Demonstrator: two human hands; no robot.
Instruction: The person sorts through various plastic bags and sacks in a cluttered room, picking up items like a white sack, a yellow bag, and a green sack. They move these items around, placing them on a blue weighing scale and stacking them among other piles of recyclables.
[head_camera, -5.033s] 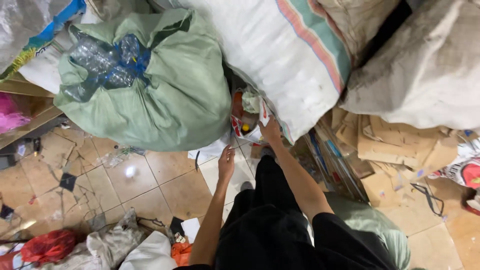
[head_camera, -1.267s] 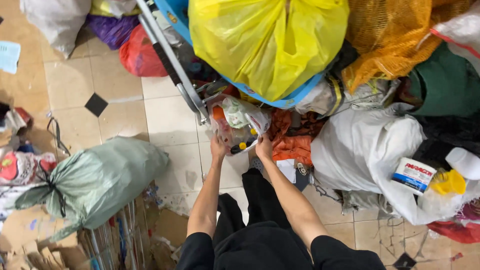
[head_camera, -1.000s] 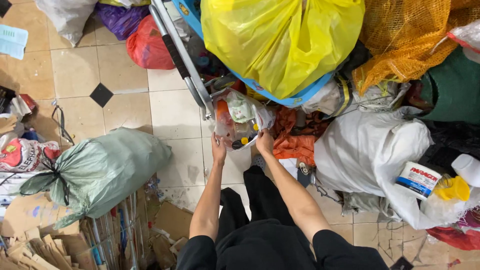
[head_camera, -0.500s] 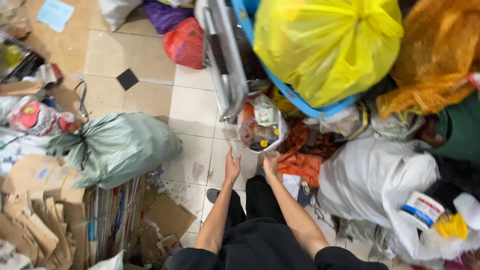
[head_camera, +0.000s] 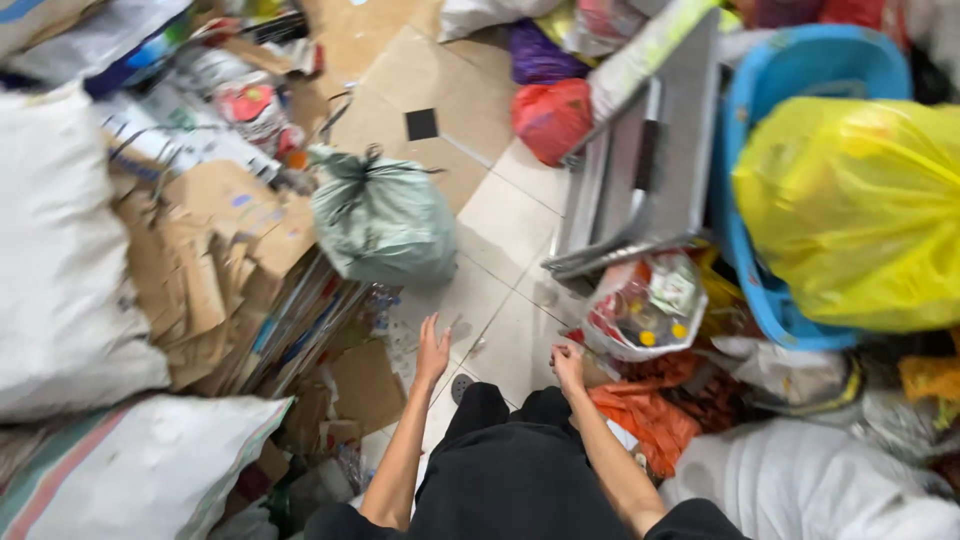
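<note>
A clear plastic bag (head_camera: 645, 305) stuffed with mixed colourful scraps rests against a grey metal frame (head_camera: 640, 170) and an orange cloth heap (head_camera: 650, 420). My right hand (head_camera: 567, 364) has its fingers curled at the bag's lower left corner and seems to grip its edge. My left hand (head_camera: 432, 350) hangs open over the beige floor tiles (head_camera: 500, 300), fingers apart and holding nothing. My legs in black trousers (head_camera: 510, 470) fill the bottom middle.
A tied green sack (head_camera: 385, 215) lies on the floor ahead. Flattened cardboard (head_camera: 215, 270) and white sacks (head_camera: 60, 270) pile up on the left. A yellow bag (head_camera: 860, 210) fills a blue tub (head_camera: 760, 290) on the right. A red bag (head_camera: 552, 115) sits further off.
My view has swung left. My left hand has come off the clear bag and dropped open to the left. The bag now rests by the metal frame with only my right hand at it.
</note>
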